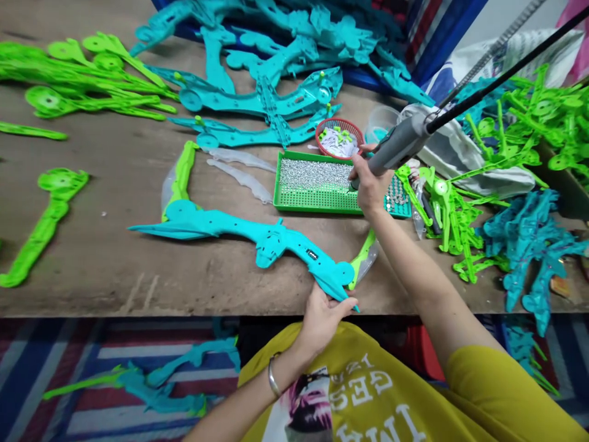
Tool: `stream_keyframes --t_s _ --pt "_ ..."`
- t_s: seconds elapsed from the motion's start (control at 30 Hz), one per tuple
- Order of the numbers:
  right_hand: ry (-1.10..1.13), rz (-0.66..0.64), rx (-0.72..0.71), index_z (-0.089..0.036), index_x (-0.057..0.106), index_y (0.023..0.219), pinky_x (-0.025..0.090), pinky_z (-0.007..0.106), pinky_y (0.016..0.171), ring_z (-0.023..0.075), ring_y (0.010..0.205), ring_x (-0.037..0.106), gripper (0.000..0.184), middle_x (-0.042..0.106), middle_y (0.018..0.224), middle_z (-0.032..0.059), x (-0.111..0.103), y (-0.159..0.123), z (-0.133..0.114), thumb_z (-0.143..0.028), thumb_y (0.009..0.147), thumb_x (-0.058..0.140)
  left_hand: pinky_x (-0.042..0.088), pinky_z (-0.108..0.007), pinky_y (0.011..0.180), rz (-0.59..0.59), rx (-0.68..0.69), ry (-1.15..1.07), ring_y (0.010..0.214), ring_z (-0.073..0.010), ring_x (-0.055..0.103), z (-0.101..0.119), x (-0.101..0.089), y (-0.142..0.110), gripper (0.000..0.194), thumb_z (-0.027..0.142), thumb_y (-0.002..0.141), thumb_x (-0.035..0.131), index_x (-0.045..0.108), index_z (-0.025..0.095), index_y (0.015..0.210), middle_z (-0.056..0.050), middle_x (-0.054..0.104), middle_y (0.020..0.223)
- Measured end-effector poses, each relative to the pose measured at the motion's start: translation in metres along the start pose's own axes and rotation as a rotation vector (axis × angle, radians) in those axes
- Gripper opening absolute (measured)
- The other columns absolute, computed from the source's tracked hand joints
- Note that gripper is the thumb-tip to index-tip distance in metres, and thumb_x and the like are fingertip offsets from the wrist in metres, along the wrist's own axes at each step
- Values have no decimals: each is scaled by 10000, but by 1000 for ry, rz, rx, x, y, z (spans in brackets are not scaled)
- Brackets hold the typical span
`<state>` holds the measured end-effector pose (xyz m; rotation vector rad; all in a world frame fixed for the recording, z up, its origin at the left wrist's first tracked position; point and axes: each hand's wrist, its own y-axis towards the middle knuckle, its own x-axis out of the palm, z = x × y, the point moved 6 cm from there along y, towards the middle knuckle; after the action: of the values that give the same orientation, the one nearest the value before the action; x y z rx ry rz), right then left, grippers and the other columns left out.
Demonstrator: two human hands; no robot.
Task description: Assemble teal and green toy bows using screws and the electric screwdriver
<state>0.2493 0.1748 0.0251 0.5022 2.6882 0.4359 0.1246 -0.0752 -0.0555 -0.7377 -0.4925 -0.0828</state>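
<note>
Left hand (322, 322): plastic bow (267, 242); right hand (368, 187): electric screwdriver (391, 147).

A scuffed wooden workbench (92, 270) runs across the view — striped red-and-blue sheeting (59, 356) below it, a pale wall (547, 24) in the far corner.

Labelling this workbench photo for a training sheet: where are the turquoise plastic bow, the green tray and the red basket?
Turquoise plastic bow (271, 242), head view, on its central grip.
Green tray (317, 207), head view, on its front rim.
Red basket (338, 120), head view, on its far rim.
</note>
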Motion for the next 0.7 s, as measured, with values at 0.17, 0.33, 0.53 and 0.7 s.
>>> stream_keyframes --t_s 0.17,0.33,0.53,0.7 --pt "10 -12 -17 -242 561 1048 531 331 754 154 606 589 302 522 625 -60 5 2 20 -495 888 520 646 -294 693 -18 25 0 755 -178 739 3 2 -1 707 340 625 926 548 173 1199 -59 769 958" --pt "-32 -32 8 -245 598 937 529 315 741 147 603 576 273 532 628 -51 7 2 23 -495 881 502 651 -309 706 -30 27 -3 750 -183 744 3 2 -2 682 370 640 925 552 176 1177 -60 770 953" --pt "-6 -33 16 -246 601 936 528 295 699 139 580 580 275 521 609 -65 6 2 26 -506 875 536 654 -315 705 -22 31 -14 788 -198 750 0 1 0 738 368 626 935 549 174 1223 -68 766 980" --pt "58 -43 5 -234 622 967 551 297 709 124 542 560 245 507 575 -78 7 7 26 -450 862 577 647 -291 681 0 42 -27 809 -197 747 -2 1 1 726 348 624 934 561 175 1223 -69 763 997"
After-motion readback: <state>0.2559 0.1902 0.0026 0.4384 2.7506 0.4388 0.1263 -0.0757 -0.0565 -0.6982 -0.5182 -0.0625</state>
